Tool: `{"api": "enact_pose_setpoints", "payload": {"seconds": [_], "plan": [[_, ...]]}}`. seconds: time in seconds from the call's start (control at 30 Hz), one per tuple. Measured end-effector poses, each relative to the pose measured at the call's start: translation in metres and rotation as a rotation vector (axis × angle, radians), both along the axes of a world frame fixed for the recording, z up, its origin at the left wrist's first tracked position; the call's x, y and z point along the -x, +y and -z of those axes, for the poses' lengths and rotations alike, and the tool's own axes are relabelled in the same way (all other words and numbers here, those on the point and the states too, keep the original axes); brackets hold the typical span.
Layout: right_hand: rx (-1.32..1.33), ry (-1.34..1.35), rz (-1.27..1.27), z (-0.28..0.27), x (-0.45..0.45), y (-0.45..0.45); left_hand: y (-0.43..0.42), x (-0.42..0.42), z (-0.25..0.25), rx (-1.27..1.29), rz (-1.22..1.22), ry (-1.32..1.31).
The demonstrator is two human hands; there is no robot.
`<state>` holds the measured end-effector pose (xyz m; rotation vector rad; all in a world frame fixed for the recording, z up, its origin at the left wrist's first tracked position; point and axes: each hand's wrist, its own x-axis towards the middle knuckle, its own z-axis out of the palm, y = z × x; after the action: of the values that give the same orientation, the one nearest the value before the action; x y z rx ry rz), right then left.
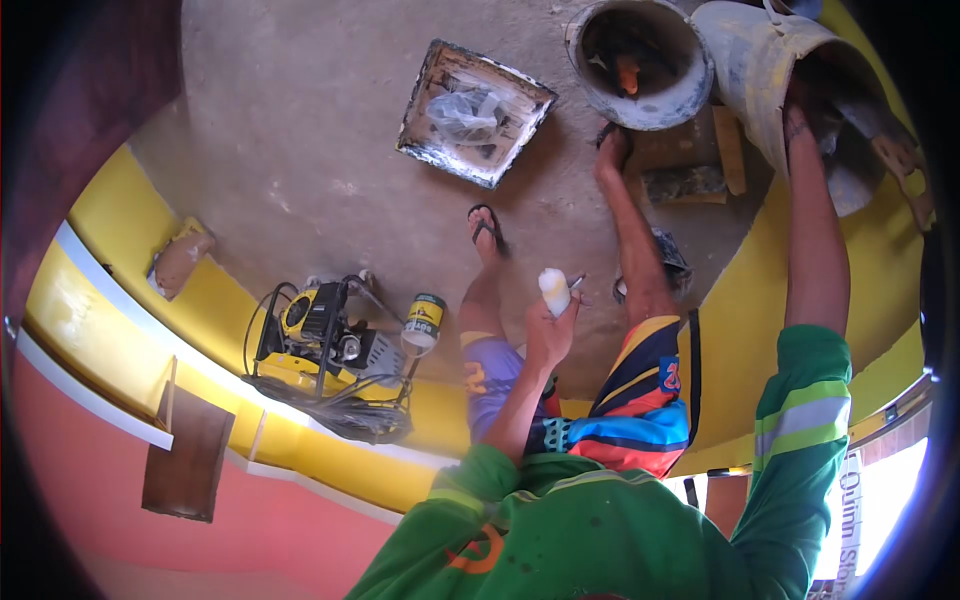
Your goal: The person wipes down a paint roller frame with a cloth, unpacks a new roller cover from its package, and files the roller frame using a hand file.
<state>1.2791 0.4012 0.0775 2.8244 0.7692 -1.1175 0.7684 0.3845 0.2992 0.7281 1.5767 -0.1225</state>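
My left hand (550, 332) is wrapped round a white cylindrical object (553, 290) with a pale rounded end, held upright above my thighs; a thin dark stick shows beside it. My right arm stretches forward, and my right hand (796, 118) reaches into the mouth of a tipped, plaster-stained bucket (735, 45). Its fingers are lost in the shadow inside, so I cannot see what they touch. A flat tool with a cut-out handle (905, 180) leans at the bucket's right side.
Another bucket (690, 95) holds dark items and something orange. A square tray (412, 120) contains clear plastic. Left stand a yellow-black machine (318, 325) with coiled hose and a labelled can (424, 320). Wood pieces (730, 150) lie near my foot; yellow walls curve along both sides.
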Motion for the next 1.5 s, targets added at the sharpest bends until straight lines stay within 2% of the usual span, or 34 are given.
{"api": "enact_pose_setpoints", "payload": {"seconds": [0.07,0.17,0.27,0.37,0.47,0.57,0.63,0.7,0.87,1.03,1.1,1.13,1.17,1.23,1.27,1.33,1.4,1.5], "plan": [[0.004,-0.006,-0.011,-0.001,-0.001,-0.006,0.002,0.003,0.008,-0.112,-0.056,-0.049],[-0.006,-0.022,-0.022,0.001,-0.011,-0.011,0.019,0.023,0.029,-0.032,0.013,-0.013],[-0.003,-0.027,-0.04,0.007,-0.018,-0.022,0.044,0.051,0.075,-0.149,-0.065,-0.064],[-0.022,-0.037,-0.045,0.006,-0.028,-0.032,0.081,0.077,0.143,-0.278,-0.122,-0.245],[-0.042,-0.038,-0.04,-0.001,-0.034,-0.042,0.126,0.087,0.175,-0.172,-0.149,-0.287],[-0.052,-0.053,-0.044,-0.018,-0.033,-0.043,0.162,0.094,0.204,-0.233,-0.041,-0.326],[-0.051,-0.059,-0.043,-0.031,-0.028,-0.037,0.186,0.1,0.22,-0.303,0.123,-0.322],[-0.042,-0.057,-0.041,-0.041,-0.019,-0.03,0.202,0.094,0.222,-0.418,0.141,-0.475],[-0.032,-0.049,-0.058,-0.078,-0.002,-0.003,0.219,0.089,0.206,-0.516,0.178,-0.611],[-0.076,-0.076,-0.024,-0.155,0.024,-0.004,0.235,0.108,0.202,-0.547,0.152,-0.74],[-0.012,-0.176,0.004,-0.19,0.052,-0.02,0.235,0.111,0.208,-0.534,0.109,-0.795],[-0.021,-0.292,-0.149,-0.208,0.083,-0.033,0.238,0.109,0.208,-0.546,0.085,-0.833],[-0.282,-0.561,-0.306,-0.211,0.087,-0.07,0.239,0.107,0.21,-0.519,0.043,-0.863],[-0.566,-0.901,-0.282,-0.215,0.14,-0.129,0.233,0.106,0.218,-0.44,-0.028,-0.915],[-0.585,-0.959,-0.103,-0.225,0.195,-0.136,0.232,0.1,0.214,-0.347,-0.091,-0.883],[-0.689,-0.681,0.397,-0.215,0.285,-0.174,0.216,0.085,0.222,-0.225,-0.101,-1.026],[-0.808,-0.386,0.612,-0.202,0.353,-0.178,0.193,0.071,0.208,-0.161,-0.053,-1.068],[-1.0,-0.204,0.664,-0.187,0.394,-0.161,0.158,0.03,0.18,0.017,0.093,-1.2]]}}
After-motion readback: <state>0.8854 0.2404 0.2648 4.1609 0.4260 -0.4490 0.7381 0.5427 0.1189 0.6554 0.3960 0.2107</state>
